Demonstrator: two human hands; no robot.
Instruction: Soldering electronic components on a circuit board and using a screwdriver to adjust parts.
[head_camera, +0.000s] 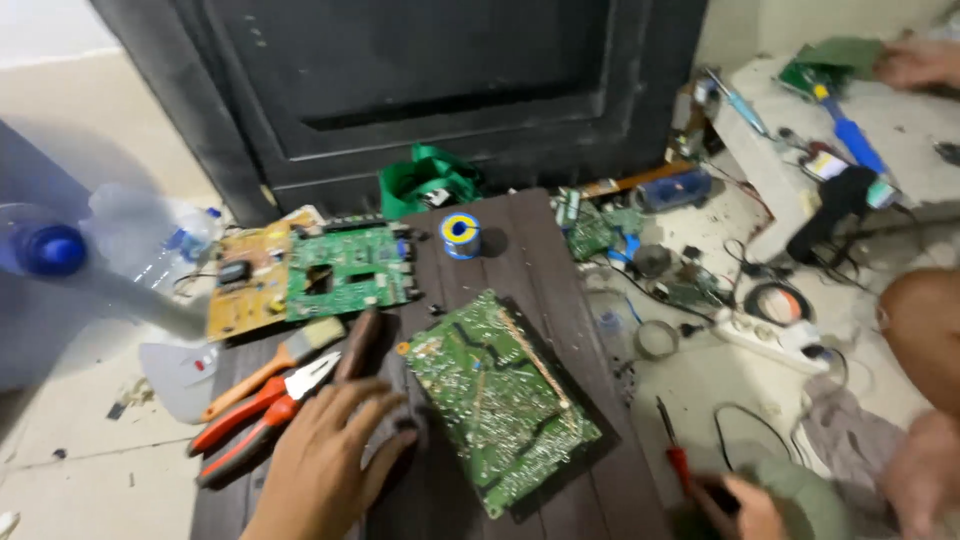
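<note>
Head view showed the left hand (325, 460) spread flat, fingers (385, 408) released, on the dark tabletop (520, 250) just beside the board (495, 400). That green board lay solder side up, its long axis running from upper left down to lower right. The right hand (745, 510) was clenched on a red screwdriver (672, 445) (tip pointing away). A careless sweep could knock the pliers (265, 410) off.
</note>
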